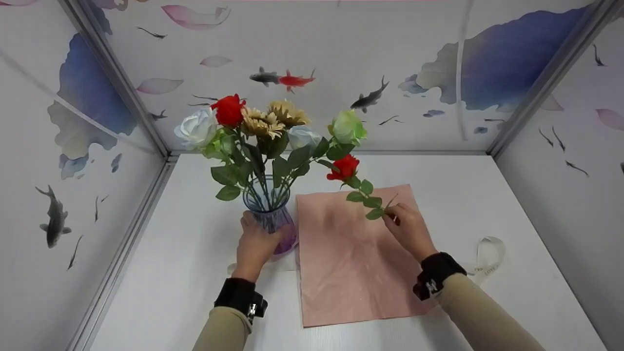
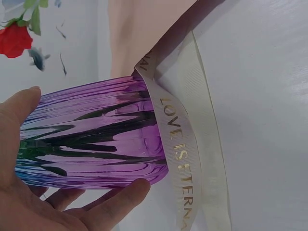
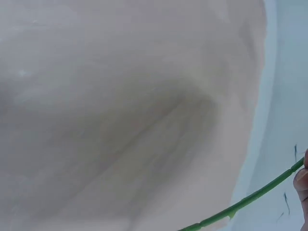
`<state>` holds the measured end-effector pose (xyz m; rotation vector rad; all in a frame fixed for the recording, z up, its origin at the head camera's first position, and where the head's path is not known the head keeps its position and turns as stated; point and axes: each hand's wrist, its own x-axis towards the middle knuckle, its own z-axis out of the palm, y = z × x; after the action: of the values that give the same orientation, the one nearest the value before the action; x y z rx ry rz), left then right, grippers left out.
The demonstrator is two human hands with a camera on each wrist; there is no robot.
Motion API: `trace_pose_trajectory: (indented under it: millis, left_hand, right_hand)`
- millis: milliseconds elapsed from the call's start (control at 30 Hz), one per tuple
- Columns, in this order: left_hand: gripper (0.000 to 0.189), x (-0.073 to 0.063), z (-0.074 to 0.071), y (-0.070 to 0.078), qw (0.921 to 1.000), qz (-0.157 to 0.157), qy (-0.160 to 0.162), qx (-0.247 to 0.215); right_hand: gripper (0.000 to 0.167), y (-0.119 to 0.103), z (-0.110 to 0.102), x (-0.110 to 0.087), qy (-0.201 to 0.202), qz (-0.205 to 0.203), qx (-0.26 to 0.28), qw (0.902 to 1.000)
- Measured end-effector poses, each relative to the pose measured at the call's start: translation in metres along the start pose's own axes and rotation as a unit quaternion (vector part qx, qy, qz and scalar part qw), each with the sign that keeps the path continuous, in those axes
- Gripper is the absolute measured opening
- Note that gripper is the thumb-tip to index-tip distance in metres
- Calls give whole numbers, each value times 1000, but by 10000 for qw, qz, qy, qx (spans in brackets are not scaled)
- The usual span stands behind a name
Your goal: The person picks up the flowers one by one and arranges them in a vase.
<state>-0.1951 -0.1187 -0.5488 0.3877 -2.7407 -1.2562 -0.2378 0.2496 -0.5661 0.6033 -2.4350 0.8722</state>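
Note:
My left hand (image 1: 258, 247) grips a glass vase (image 1: 287, 240), blue above and purple below. The left wrist view shows thumb and fingers on opposite sides of the vase (image 2: 96, 137), with dark stems inside it. Out of its mouth rise a red rose (image 1: 228, 111), white roses, brownish-yellow flowers (image 1: 263, 123) and green-tinged roses (image 1: 348, 127). Over to the right, my right hand (image 1: 410, 230) pinches the stem of another red rose (image 1: 344, 167), its head pointing up and left above pink paper. Only fingertips and the green stem (image 3: 255, 196) show in the right wrist view.
A pink wrapping paper sheet (image 1: 351, 273) lies flat on the white table (image 1: 497, 195), right of the vase. Cream ribbon with gold lettering (image 2: 175, 139) runs by the vase's base and under the paper; its looped end (image 1: 492, 251) lies at right. Printed walls enclose the table.

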Motion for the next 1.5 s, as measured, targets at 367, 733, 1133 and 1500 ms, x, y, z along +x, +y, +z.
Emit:
trace_pose_trajectory:
  millis: [367, 733, 1133, 1500]
  left_hand:
    - [116, 2, 3, -1, 10000, 9, 22, 64]
    - [112, 1, 3, -1, 9998, 60, 122, 119]
    - [118, 0, 2, -1, 9999, 57, 49, 131]
    - [118, 0, 3, 0, 9997, 43, 43, 221]
  right_hand:
    - [10, -15, -12, 18, 647, 515, 874, 9927]
    - [24, -50, -29, 35, 604, 1910, 3255, 9241]
    - [24, -78, -39, 49, 729, 1234, 4595, 8765]
    - [18, -97, -49, 59, 718, 873, 5106, 8523]
